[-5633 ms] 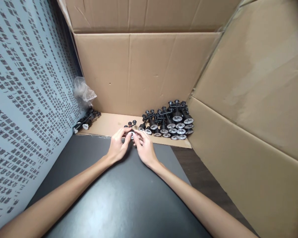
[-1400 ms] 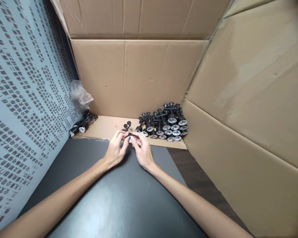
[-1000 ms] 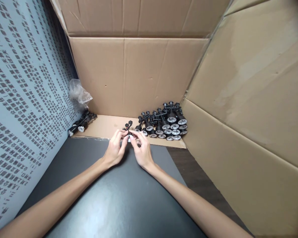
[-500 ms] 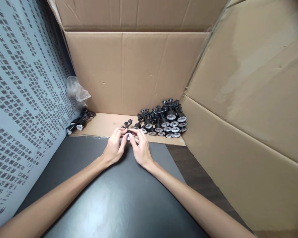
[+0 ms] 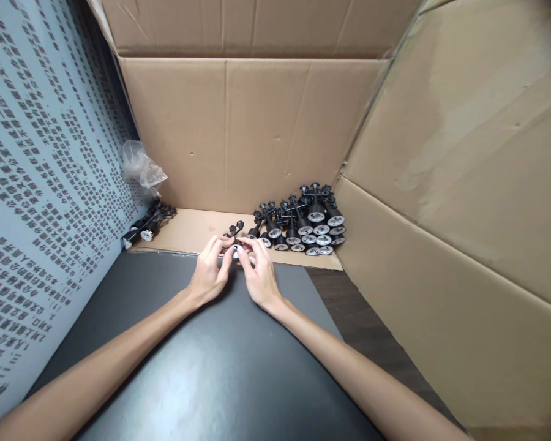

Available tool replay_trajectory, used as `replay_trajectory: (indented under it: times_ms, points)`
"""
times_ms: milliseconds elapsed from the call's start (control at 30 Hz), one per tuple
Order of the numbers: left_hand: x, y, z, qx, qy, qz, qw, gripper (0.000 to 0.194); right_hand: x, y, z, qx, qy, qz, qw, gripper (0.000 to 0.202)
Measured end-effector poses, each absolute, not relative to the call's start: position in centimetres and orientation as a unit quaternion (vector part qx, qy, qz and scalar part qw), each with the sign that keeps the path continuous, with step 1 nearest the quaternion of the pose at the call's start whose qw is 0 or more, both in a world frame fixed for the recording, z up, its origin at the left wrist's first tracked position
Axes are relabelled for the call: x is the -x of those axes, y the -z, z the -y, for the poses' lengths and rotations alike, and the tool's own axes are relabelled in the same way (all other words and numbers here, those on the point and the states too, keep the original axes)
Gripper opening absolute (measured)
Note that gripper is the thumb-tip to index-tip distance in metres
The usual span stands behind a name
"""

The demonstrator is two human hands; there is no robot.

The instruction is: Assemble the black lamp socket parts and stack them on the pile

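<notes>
Between my two hands is a small black lamp-shaped part (image 5: 236, 245) with a pale round base turned toward me and small black heads pointing away. My left hand (image 5: 210, 269) grips its left side with thumb and fingers. On the other side, my right hand (image 5: 258, 272) pinches it, the thumb at the pale base. Fingers cover much of its body. To the right lies a pile of similar black parts (image 5: 303, 226), many with their round bases facing me. More black parts (image 5: 149, 225) lie at the far left.
A clear plastic bag (image 5: 142, 166) rests above the left parts, against a printed pale blue panel (image 5: 37, 184). Cardboard walls stand behind (image 5: 257, 135) and at the right (image 5: 463, 184). A dark grey mat (image 5: 188, 367) lies under my forearms.
The held part and both hands have shifted very slightly left. More of the pale base shows between my thumbs.
</notes>
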State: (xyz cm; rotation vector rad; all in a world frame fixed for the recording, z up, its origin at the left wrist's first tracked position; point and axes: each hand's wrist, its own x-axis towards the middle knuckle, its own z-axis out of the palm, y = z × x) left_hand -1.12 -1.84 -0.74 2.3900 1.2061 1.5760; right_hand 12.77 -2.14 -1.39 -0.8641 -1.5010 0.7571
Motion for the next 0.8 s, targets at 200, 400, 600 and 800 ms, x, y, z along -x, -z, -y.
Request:
replay_trajectory:
  times_ms: [200, 400, 600, 800]
  points:
    - [1.17, 0.75, 1.65, -0.762, -0.507, -0.398, 0.067, 0.022, -12.74, 1.65, 1.89, 0.378, -0.344, 0.628, 0.588, 0.030]
    - [1.20, 0.75, 1.86, -0.756, -0.489, -0.416, 0.127, 0.035, -12.68, 2.31, 1.40, 0.382, -0.387, 0.598, 0.588, 0.032]
    - [1.12, 0.49, 1.97, -0.753, -0.492, -0.421, 0.118, 0.030, -12.79, 2.00, 1.56, 0.373, -0.410, 0.599, 0.577, 0.040]
    - [1.28, 0.47, 1.96, -0.775, -0.489, -0.392, 0.086, 0.026, -12.75, 1.89, 1.69, 0.365, -0.442, 0.601, 0.557, 0.035]
